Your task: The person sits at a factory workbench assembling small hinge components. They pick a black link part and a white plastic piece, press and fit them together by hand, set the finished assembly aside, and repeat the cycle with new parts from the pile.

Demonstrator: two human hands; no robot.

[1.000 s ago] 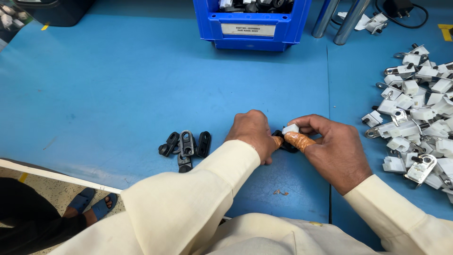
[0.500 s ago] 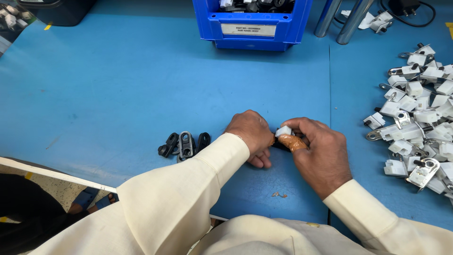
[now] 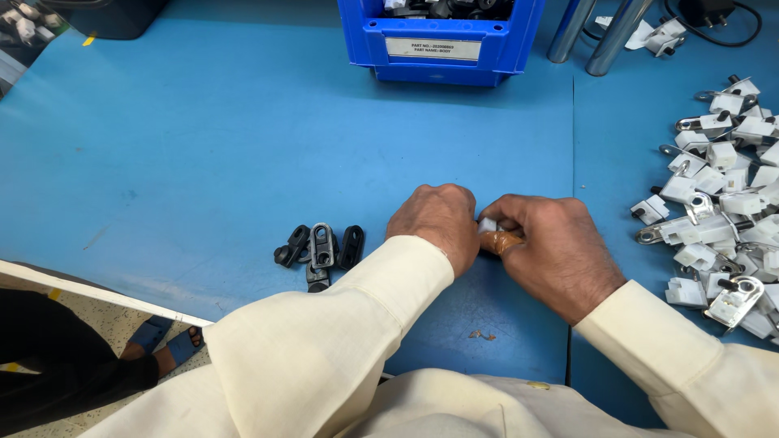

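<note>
My left hand (image 3: 438,223) and my right hand (image 3: 552,247) press together on the blue table top (image 3: 203,154), fingers closed over a small white plastic part (image 3: 487,225). Only a corner of that part shows between the knuckles; whatever else is in the grip is hidden. A fingertip of my right hand wears a tan cover. Just left of my left wrist lies a small cluster of black plastic pieces (image 3: 320,247). Both arms are in cream sleeves.
A heap of white plastic parts with metal clips (image 3: 722,203) fills the right side. A blue bin (image 3: 442,36) holding dark parts stands at the far edge, two metal posts (image 3: 588,32) beside it. The table edge and floor with sandalled feet (image 3: 166,341) lie at lower left.
Both hands have drawn closer together and lower onto the table, closing over the white part so less of it shows. The black pieces and white heap have not moved.
</note>
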